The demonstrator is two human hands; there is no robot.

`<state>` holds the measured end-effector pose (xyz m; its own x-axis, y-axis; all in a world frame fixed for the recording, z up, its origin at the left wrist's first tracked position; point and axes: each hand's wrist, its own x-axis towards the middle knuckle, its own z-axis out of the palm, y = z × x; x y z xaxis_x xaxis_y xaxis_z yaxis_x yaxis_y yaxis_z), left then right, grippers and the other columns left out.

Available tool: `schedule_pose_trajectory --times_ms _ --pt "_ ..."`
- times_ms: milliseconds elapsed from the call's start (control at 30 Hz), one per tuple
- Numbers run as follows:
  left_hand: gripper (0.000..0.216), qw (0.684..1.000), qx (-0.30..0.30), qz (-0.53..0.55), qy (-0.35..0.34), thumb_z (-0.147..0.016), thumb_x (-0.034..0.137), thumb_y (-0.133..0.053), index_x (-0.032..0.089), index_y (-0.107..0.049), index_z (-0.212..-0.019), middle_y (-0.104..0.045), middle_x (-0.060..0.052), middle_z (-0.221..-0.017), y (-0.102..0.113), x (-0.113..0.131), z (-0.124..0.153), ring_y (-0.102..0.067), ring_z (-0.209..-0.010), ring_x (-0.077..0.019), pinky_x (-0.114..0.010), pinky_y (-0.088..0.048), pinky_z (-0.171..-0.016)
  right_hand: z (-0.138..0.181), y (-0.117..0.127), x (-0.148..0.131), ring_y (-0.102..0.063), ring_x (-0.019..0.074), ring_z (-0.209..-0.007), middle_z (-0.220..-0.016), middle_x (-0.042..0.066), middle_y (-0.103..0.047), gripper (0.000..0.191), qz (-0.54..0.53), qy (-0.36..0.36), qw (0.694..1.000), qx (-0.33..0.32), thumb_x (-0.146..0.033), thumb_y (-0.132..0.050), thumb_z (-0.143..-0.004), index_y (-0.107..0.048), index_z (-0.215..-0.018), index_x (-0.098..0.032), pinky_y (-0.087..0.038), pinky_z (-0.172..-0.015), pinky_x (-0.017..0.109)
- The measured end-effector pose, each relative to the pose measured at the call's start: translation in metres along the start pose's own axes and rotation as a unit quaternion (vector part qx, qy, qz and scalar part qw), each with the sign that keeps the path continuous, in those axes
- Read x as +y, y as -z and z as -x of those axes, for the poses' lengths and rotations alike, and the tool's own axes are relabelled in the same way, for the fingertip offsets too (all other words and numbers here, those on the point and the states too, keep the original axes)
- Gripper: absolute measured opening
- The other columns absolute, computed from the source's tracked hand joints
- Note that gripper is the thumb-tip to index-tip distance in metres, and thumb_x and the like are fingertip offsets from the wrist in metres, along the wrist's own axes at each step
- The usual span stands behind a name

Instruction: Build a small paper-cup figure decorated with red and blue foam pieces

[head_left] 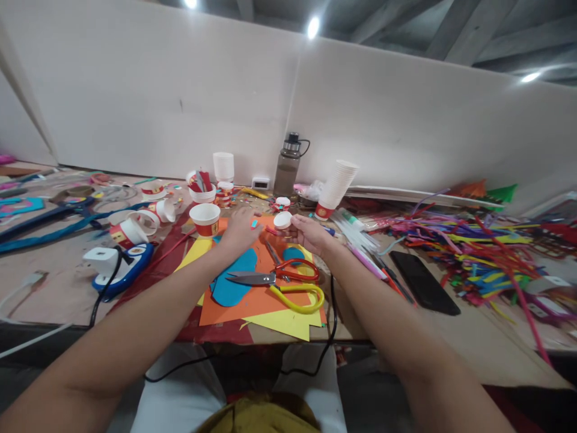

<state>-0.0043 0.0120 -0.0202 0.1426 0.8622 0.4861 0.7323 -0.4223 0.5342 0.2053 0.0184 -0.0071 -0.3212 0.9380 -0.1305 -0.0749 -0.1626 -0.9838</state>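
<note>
Olive top [261,415] and white trousers [175,385] at the bottom edge, nearest the cam, w/ bare forearms reaching fwd either side over the table [451,343]. R hand [311,233]: thumb + fingertips pinch a small white round pc [283,221], held up over the far part of the work area, roughly mid-frame. L hand [242,231] is just to the left of it, palm down, fingers pointing fwd and inward; can't tell if they're pressed together or gripping anything. Tiny teal bit [255,224] shows by its thumb side.

Below/btwn the hands: scissors [276,278] w/ one red + one yellow handle, lying across a blue cutout [232,294] on an orange sheet [216,317]; yellow sheet [288,328] sticks out under that. Paper cup [205,221], red band, stands upright just left of L hand. Behind: another small white-topped pc [282,203], dark bottle [287,171] and, to its right, a tilted cup stack [338,186]. Far R: blk phone [424,282] lying flat, then a heap of multicolor strips [491,255]. L side: blue-edged pwr strip [126,270] w/ white charger [103,258] plugged in.
</note>
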Motion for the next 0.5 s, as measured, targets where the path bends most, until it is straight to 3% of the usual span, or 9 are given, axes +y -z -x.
schedule_pose_trajectory --times_ms 167,300,400,500 --pt "0.047 0.98 -0.071 0.183 -0.029 -0.083 0.036 -0.062 0.017 -0.057 -0.125 -0.06 -0.011 -0.13 0.004 0.011 0.001 -0.056 -0.118 -0.0232 -0.037 -0.045 -0.099 0.007 -0.007 -0.006 -0.071 0.0157 -0.073 -0.08 0.01 -0.075 0.026 -0.061 -0.029 0.997 -0.041 -0.023 -0.037 -0.099 -0.062 -0.098 -0.013 -0.055 -0.074 0.03" --pt "0.051 0.949 -0.11 0.295 -0.025 -0.077 0.034 -0.067 0.018 -0.059 -0.125 -0.062 -0.01 -0.129 0.003 0.017 0.001 -0.058 -0.117 -0.0233 -0.035 -0.046 -0.097 0.016 -0.017 -0.011 -0.07 0.0151 -0.071 -0.076 0.008 -0.074 0.032 -0.092 -0.044 0.993 -0.062 -0.026 -0.035 -0.1 -0.064 -0.096 -0.014 -0.055 -0.075 0.03" --pt "0.048 0.92 -0.11 0.375 0.018 -0.077 0.035 -0.068 0.016 -0.061 -0.121 -0.065 -0.01 -0.123 0.005 0.022 0.003 -0.062 -0.11 -0.0221 -0.034 -0.049 -0.093 0.019 -0.02 -0.014 -0.07 0.0151 -0.071 -0.075 0.008 -0.073 0.033 -0.093 -0.05 0.993 -0.048 -0.03 -0.035 -0.1 -0.063 -0.09 -0.014 -0.055 -0.074 0.03" --pt "0.048 0.929 -0.062 0.363 0.041 -0.075 0.036 -0.071 0.016 -0.06 -0.117 -0.067 -0.011 -0.116 0.008 0.027 0.005 -0.064 -0.101 -0.0207 -0.032 -0.051 -0.086 0.021 -0.021 -0.014 -0.069 0.0132 -0.072 -0.079 0.005 -0.071 0.022 -0.076 -0.012 0.997 -0.013 -0.031 -0.047 -0.097 -0.058 -0.084 -0.017 -0.053 -0.067 0.024"
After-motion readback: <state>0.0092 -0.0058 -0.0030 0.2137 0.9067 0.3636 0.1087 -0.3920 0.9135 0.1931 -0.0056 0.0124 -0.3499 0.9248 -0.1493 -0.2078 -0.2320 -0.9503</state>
